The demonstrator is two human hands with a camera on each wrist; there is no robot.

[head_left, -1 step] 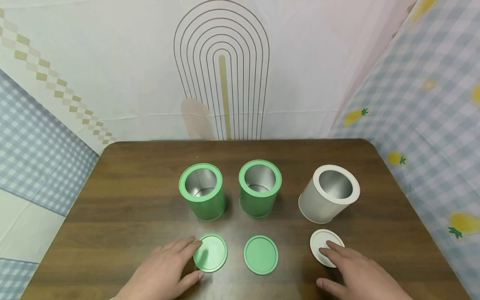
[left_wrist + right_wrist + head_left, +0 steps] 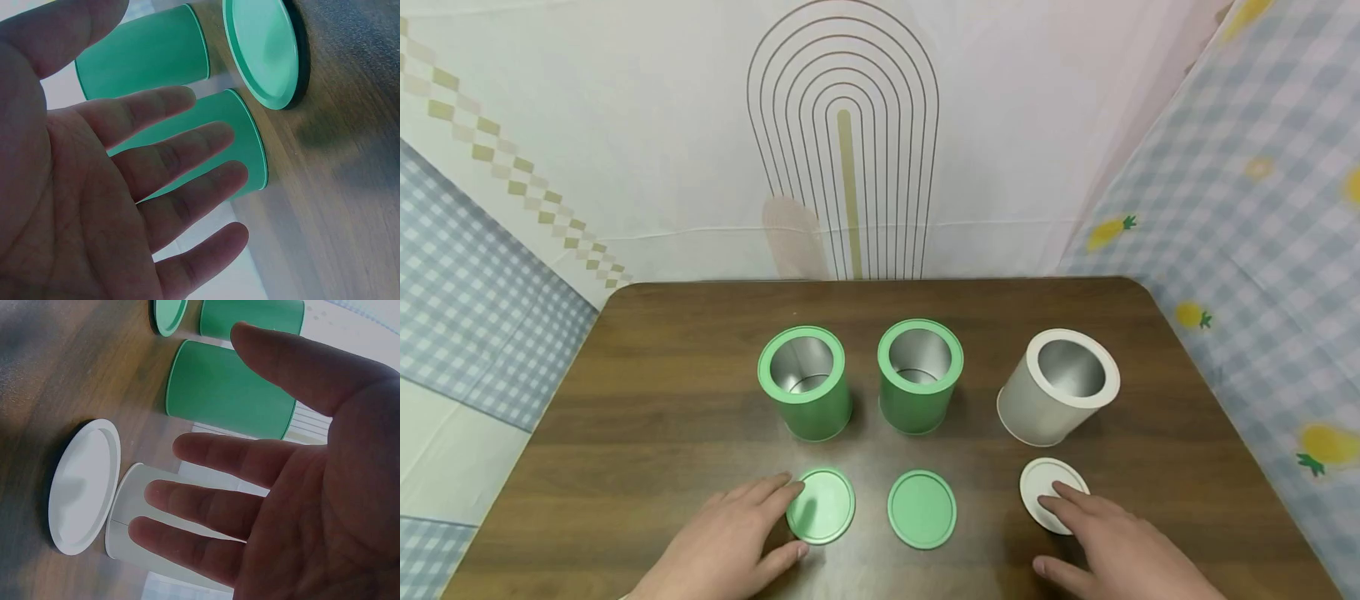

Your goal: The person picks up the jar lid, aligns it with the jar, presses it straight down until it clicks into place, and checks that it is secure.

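Note:
My left hand (image 2: pixel 726 537) is held with relaxed, spread fingers beside the left green lid (image 2: pixel 822 507), its fingertips overlapping the lid's left edge in the head view. The left wrist view shows its bare palm (image 2: pixel 81 187) with nothing gripped. Over the white lid (image 2: pixel 1052 495), my right hand (image 2: pixel 1120 546) has its fingers extended; the right wrist view shows a gap between those fingers and the lid (image 2: pixel 84 487). Another green lid (image 2: pixel 922 510) lies flat between the hands. Behind the lids stand two green cans (image 2: pixel 817 415) (image 2: pixel 916 408) and a white can (image 2: pixel 1037 408), all uncovered.
The brown wooden table (image 2: pixel 700 317) has a rounded far edge. Behind it hangs a pale cloth (image 2: pixel 662 167) with an arch pattern. Checked cloths hang at the left (image 2: pixel 475 275) and right (image 2: pixel 1247 275) sides.

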